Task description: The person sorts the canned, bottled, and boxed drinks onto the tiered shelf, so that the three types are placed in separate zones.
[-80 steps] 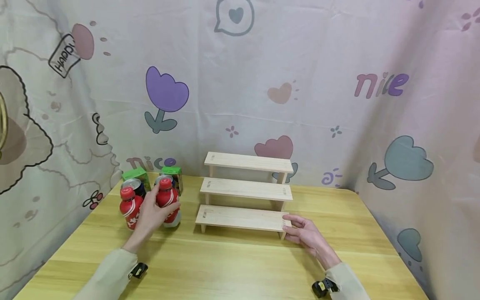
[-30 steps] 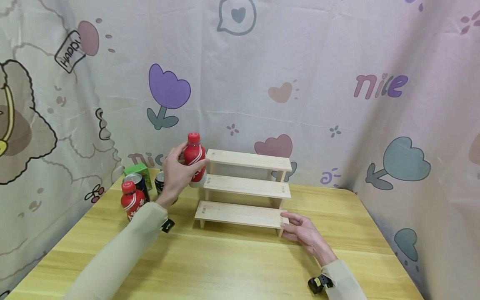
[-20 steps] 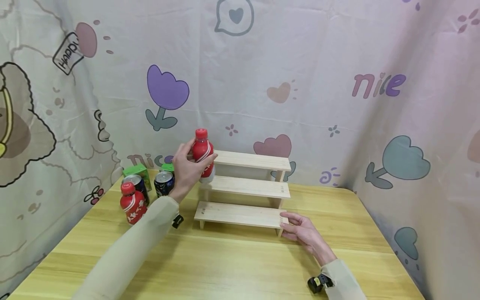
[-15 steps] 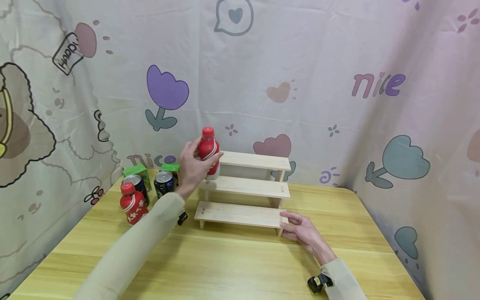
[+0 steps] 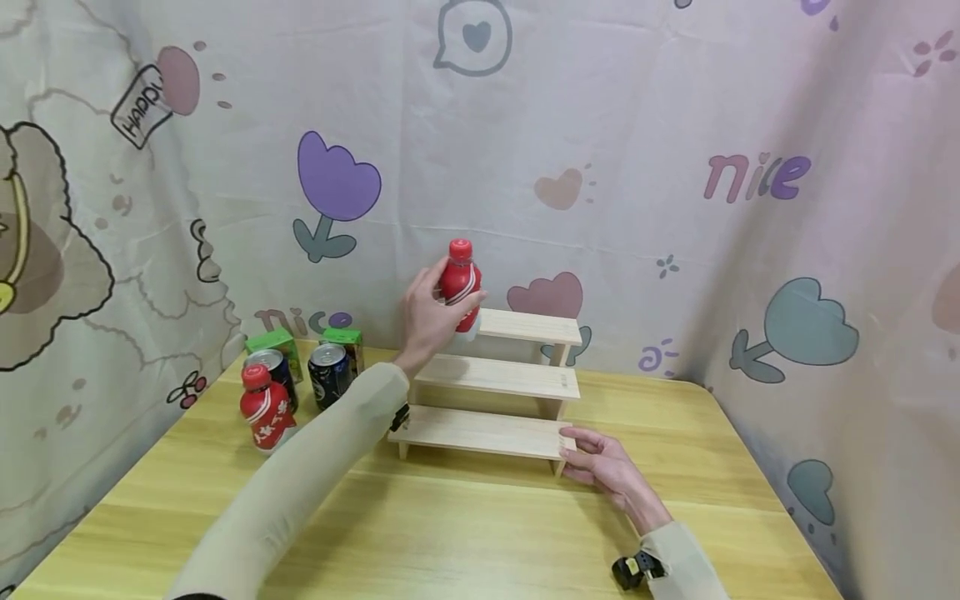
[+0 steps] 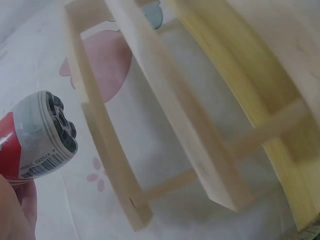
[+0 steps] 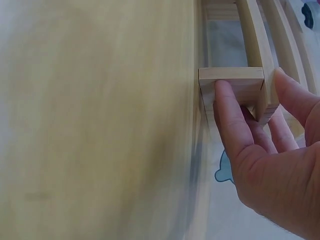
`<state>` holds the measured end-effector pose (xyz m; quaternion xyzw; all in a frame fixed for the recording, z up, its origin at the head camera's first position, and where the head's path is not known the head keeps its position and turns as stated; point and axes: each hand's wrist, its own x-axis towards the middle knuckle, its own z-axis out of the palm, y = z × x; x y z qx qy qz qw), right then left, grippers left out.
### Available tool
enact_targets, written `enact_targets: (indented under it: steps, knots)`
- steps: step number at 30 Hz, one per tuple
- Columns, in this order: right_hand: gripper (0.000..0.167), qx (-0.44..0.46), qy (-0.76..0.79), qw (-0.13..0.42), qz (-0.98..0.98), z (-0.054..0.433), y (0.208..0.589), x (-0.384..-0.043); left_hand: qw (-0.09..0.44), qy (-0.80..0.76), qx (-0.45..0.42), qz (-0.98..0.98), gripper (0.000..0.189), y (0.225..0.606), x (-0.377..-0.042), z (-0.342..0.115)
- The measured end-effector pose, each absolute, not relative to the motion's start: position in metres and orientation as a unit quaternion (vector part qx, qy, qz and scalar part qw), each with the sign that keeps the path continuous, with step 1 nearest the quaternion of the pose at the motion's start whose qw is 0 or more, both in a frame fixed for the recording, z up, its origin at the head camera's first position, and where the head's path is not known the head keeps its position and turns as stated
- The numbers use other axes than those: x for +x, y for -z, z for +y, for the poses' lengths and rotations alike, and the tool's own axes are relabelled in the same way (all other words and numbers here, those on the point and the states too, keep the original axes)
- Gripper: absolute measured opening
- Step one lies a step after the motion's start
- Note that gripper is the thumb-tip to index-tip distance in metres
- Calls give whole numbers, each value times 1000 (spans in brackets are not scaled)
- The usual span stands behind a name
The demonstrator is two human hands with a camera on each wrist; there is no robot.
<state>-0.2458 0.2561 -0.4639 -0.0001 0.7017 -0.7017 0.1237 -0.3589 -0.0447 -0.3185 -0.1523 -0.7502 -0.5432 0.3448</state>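
Note:
My left hand (image 5: 429, 323) grips a red plastic bottle (image 5: 462, 282) with a red cap, holding it upright over the left part of the top board of a three-step wooden display stand (image 5: 480, 432). In the left wrist view the bottle's clear ridged base (image 6: 62, 122) shows apart from the boards, with a barcode on its label. My right hand (image 5: 609, 468) holds the right end of the stand's lowest step. In the right wrist view its thumb lies on the board's top and its fingers (image 7: 231, 117) reach beneath against the end leg.
A second red bottle (image 5: 266, 410) stands on the left of the wooden table (image 5: 480, 533). Behind it are two dark drink cans (image 5: 330, 375) and two green cartons (image 5: 276, 343). A printed cloth (image 5: 465, 150) hangs close behind and at both sides.
My left hand has taken the red bottle from the group at the left, lifted it, and carried it right and up over the top step. My right hand stays on the stand.

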Motion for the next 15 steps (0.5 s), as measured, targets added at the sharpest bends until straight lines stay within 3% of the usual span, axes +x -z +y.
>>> enact_targets:
  steps: [15]
  knots:
    - [58,9,705,126,698,255,461,-247,343,560,-134,-743,74,315,-370,-7]
